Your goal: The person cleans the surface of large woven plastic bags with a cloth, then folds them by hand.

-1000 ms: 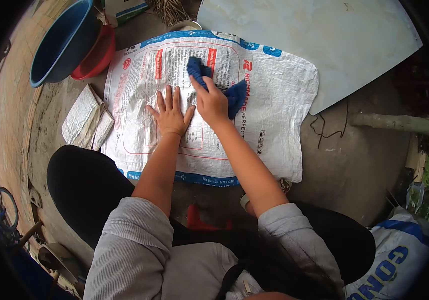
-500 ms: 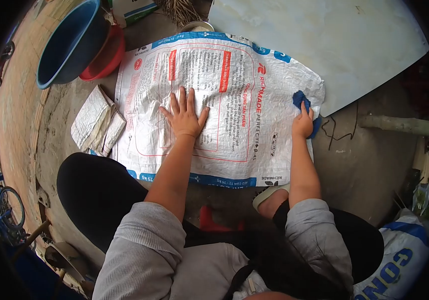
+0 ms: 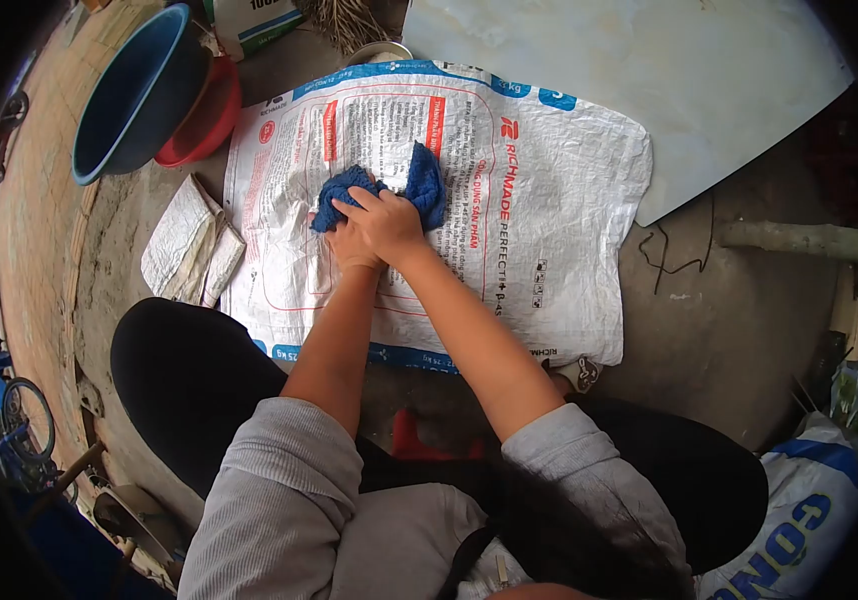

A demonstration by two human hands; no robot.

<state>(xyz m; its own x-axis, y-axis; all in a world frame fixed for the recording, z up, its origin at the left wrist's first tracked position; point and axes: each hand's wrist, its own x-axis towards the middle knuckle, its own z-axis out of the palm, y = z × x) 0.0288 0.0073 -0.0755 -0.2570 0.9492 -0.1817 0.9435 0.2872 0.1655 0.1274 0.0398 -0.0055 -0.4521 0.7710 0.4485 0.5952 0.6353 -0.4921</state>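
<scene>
A white woven sack [image 3: 569, 230] with red and blue print lies spread flat on the ground in front of me. Near its middle, my right hand [image 3: 392, 225] grips a crumpled blue cloth [image 3: 427, 187] and presses it on the sack. Part of the cloth bunches ahead of the fingers, and another part sticks out to the right. My left hand [image 3: 351, 247] rests on the sack just beside and partly under the right one. Its fingers are mostly hidden by the right hand and the cloth.
A folded whitish sack [image 3: 184, 240] lies left of the spread one. Blue [image 3: 134, 100] and red [image 3: 211, 115] basins stand at upper left. A pale flat sheet [image 3: 639, 90] lies at upper right, near a wooden pole [image 3: 799, 240]. Another printed sack [image 3: 789, 520] is at lower right.
My right hand has swept the blue cloth leftward from the sack's right edge to its middle, meeting my left hand. The left hand, earlier spread flat, has drawn slightly nearer to me.
</scene>
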